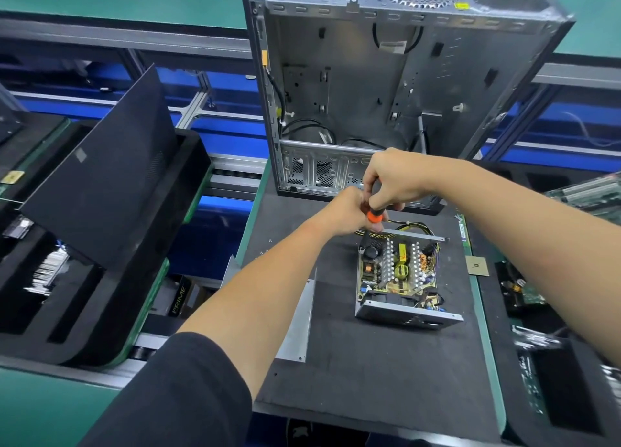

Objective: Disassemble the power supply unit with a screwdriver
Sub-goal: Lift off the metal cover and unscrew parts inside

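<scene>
The power supply unit (400, 275) lies open on the black foam mat (369, 372), its circuit board with coils and heat sinks exposed. Its grey metal cover (299, 322) stands on edge just to its left. A screwdriver with an orange and black handle (374, 215) stands upright over the unit's far left corner. My right hand (396, 181) grips the top of the handle from above. My left hand (349, 213) curls around the lower part of the handle and shaft; the tip is hidden behind it.
An empty computer case (403, 87) stands upright just behind the hands. A black side panel (104, 178) leans on foam trays at the left. A CPU chip (476, 266) lies to the right of the unit, with circuit boards (591, 194) further right.
</scene>
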The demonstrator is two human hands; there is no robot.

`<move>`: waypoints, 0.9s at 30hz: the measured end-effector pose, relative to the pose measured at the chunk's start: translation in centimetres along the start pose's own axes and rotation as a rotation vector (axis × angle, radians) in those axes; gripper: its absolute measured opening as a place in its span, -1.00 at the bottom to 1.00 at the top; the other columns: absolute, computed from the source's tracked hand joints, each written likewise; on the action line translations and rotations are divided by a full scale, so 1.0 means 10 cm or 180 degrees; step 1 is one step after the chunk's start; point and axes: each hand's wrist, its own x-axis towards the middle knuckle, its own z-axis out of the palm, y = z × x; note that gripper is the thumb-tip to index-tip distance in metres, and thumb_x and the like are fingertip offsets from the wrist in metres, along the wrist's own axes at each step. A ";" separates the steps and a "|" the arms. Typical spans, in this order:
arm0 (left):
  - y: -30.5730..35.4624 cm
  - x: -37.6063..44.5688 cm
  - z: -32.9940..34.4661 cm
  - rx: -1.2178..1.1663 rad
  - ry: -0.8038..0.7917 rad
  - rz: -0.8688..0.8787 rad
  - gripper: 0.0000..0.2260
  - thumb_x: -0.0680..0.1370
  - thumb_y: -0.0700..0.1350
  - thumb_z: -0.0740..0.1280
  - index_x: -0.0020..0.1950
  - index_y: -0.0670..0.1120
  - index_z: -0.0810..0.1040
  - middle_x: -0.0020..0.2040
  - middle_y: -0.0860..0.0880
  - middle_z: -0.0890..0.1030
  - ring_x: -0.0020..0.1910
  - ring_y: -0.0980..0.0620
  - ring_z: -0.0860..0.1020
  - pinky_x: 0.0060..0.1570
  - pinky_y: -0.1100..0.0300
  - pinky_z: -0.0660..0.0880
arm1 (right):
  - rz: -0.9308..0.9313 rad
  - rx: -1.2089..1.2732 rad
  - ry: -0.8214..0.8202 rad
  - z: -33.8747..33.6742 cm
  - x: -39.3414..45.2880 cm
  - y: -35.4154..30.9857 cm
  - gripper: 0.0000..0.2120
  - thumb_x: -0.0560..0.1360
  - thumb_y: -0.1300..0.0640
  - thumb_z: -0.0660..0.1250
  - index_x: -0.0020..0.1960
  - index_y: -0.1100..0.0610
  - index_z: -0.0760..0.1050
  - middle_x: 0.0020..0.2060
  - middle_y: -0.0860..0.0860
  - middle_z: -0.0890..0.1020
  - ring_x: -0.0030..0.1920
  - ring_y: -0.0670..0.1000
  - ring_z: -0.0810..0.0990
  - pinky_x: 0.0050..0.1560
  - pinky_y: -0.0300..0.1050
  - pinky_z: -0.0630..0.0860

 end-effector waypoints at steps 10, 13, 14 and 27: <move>0.00 -0.02 -0.01 -0.0025 -0.0029 0.0055 -0.85 0.37 -0.39 0.48 -0.19 -0.16 0.63 -0.20 -0.04 0.65 -0.27 0.24 0.59 -0.18 0.43 0.50 | -0.0018 -0.0006 0.0039 0.01 0.01 0.02 -0.95 0.38 0.14 0.38 -0.25 0.06 0.61 -0.57 -0.07 0.60 -0.56 -0.12 0.52 -0.43 -0.30 0.41; 0.00 -0.02 -0.02 -0.0053 -0.0028 0.0083 -0.84 0.37 -0.40 0.47 -0.20 -0.17 0.63 -0.17 -0.07 0.65 -0.29 0.24 0.58 -0.19 0.41 0.50 | -0.0011 -0.0019 0.0042 0.02 0.01 0.01 -0.95 0.38 0.15 0.37 -0.24 0.06 0.61 -0.58 -0.07 0.59 -0.57 -0.12 0.51 -0.51 -0.39 0.35; 0.00 -0.02 -0.02 -0.0054 -0.0030 0.0085 -0.84 0.37 -0.40 0.47 -0.20 -0.16 0.63 -0.16 -0.07 0.65 -0.27 0.22 0.59 -0.17 0.41 0.51 | -0.0013 -0.0003 0.0041 0.02 0.01 0.01 -0.94 0.38 0.16 0.37 -0.24 0.07 0.61 -0.57 -0.06 0.59 -0.57 -0.12 0.50 -0.53 -0.41 0.34; 0.00 -0.02 0.00 0.0013 -0.0015 0.0065 -0.84 0.37 -0.40 0.47 -0.20 -0.16 0.63 -0.15 -0.10 0.65 -0.24 0.17 0.59 -0.16 0.42 0.51 | -0.0061 -0.0014 0.0029 0.04 -0.02 0.00 -0.94 0.38 0.17 0.37 -0.25 0.06 0.60 -0.59 -0.06 0.58 -0.61 -0.14 0.45 -0.57 -0.42 0.33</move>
